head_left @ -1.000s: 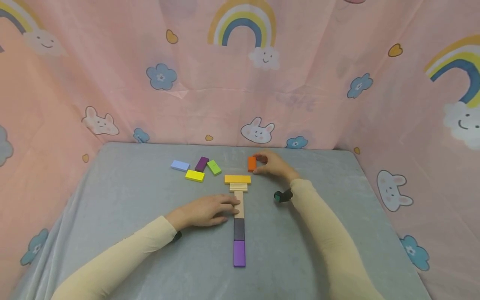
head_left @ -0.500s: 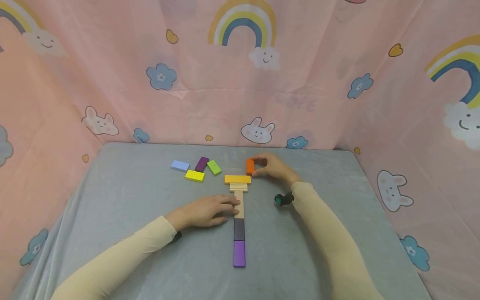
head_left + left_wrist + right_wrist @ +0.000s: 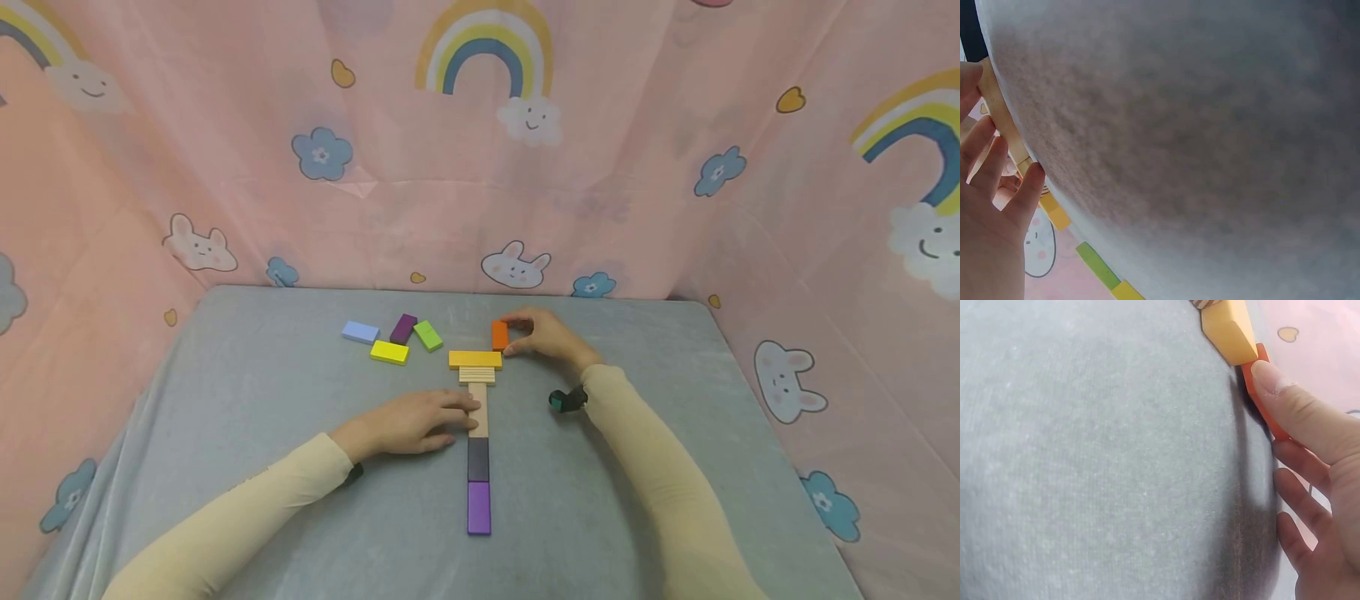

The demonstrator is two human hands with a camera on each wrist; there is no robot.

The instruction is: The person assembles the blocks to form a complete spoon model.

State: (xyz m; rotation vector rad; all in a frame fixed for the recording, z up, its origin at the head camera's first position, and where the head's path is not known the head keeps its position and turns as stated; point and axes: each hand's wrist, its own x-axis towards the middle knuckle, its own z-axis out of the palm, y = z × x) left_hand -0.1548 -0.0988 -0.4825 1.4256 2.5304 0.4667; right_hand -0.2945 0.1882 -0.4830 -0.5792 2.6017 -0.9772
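Note:
My right hand point(image 3: 551, 337) pinches an upright orange block point(image 3: 499, 335) between thumb and fingers at the far end of a row of blocks. In the right wrist view the thumb presses the orange block point(image 3: 1265, 406), right at the corner of an amber block point(image 3: 1229, 331). My left hand point(image 3: 412, 422) lies flat with its fingertips on a plain wooden block point(image 3: 482, 430) in the middle of the row. The row runs toward me: the amber block crosswise, a ridged wooden piece point(image 3: 477, 376), the plain block, a dark grey block point(image 3: 478, 460) and a purple block point(image 3: 479, 508).
Loose blocks lie at the back left: light blue point(image 3: 361, 332), dark purple point(image 3: 403, 328), yellow point(image 3: 390, 352) and lime green point(image 3: 428, 335). Grey cloth covers the table point(image 3: 600, 500). A pink patterned curtain point(image 3: 637, 208) hangs behind and beside it.
My right hand has brought the orange block a little left and nearer, up to the amber block's right end. My left hand has stayed in place.

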